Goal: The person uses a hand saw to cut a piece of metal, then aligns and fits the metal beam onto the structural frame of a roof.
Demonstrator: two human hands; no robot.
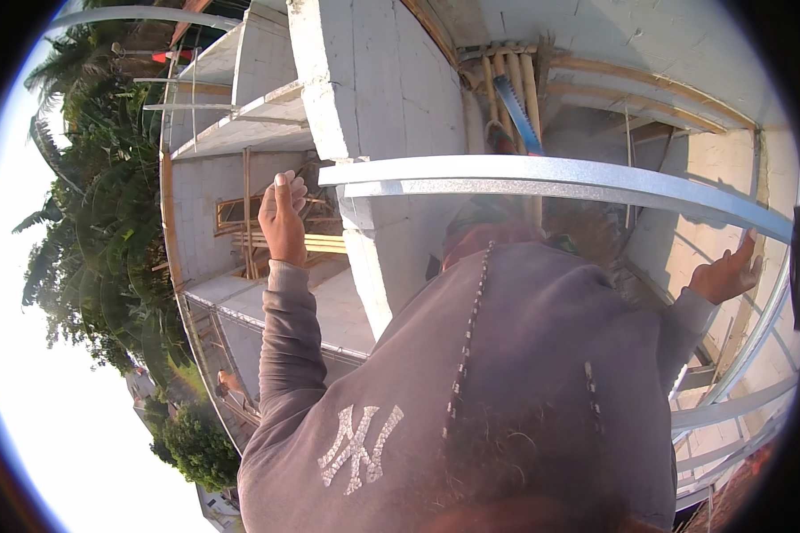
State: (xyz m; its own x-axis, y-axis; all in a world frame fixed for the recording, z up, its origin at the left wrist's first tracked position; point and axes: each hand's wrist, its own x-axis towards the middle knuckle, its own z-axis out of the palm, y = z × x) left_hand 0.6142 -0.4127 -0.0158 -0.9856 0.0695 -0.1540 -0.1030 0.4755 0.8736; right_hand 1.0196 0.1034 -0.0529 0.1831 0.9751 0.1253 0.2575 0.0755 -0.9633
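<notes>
A long silvery metal channel [542, 171] runs crosswise in front of my chest, over the white block wall's edge. My left hand [284, 220] is raised beside the channel's left end, fingers up and apart, with a small gap to the metal. Under the channel's right part is my right hand [727, 270], its fingers spread and palm empty. One fingertip comes close to the channel's lower edge; whether it touches, I cannot tell. Both arms are in the sleeves of a grey-brown hooded top [524, 355].
A blue saw-like blade [517, 115] leans among wooden poles [500, 84] beyond the channel. The white block wall [378, 89] rises left of centre. More metal channels [738, 404] lie at lower right. Timber [320, 242] lies below left, with trees [98, 240] outside.
</notes>
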